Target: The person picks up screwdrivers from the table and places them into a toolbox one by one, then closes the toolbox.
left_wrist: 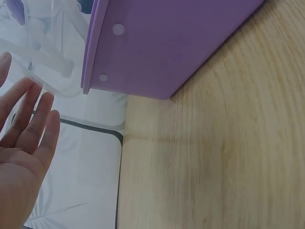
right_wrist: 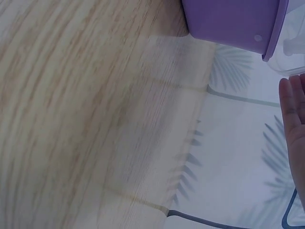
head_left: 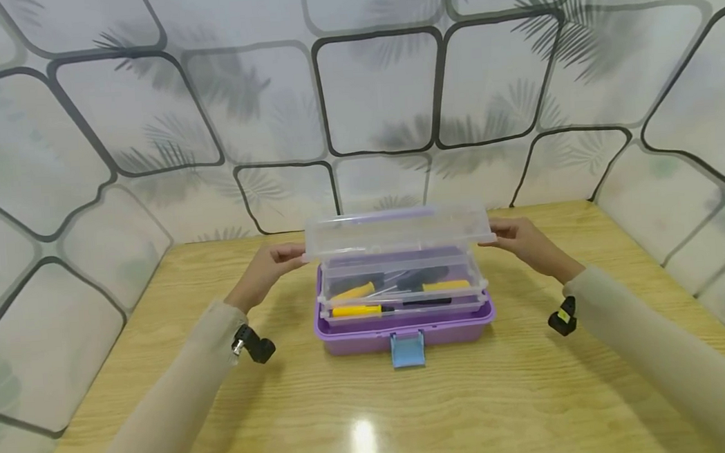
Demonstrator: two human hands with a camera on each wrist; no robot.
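Observation:
A purple toolbox (head_left: 357,342) stands on the table with its clear lid (head_left: 394,233) raised over the inside. My left hand (head_left: 268,270) holds the lid's left end between thumb and fingers. At the opposite end, my right hand (head_left: 528,244) grips the lid's lower corner. Both hands are level with each other, above the box's rim. Beneath the lid, clear trays (head_left: 404,297) hold yellow-handled tools, including what looks like a screwdriver (head_left: 356,311). In the left wrist view, fingers (left_wrist: 35,119) touch the clear plastic from below. The right wrist view shows only part of the right hand.
A light blue latch (head_left: 407,350) hangs down at the toolbox's front. Wood-grain table (head_left: 373,406) surface surrounds the box. Behind and to both sides rises a pale wall covering (head_left: 379,94) with dark outlines and leaf prints.

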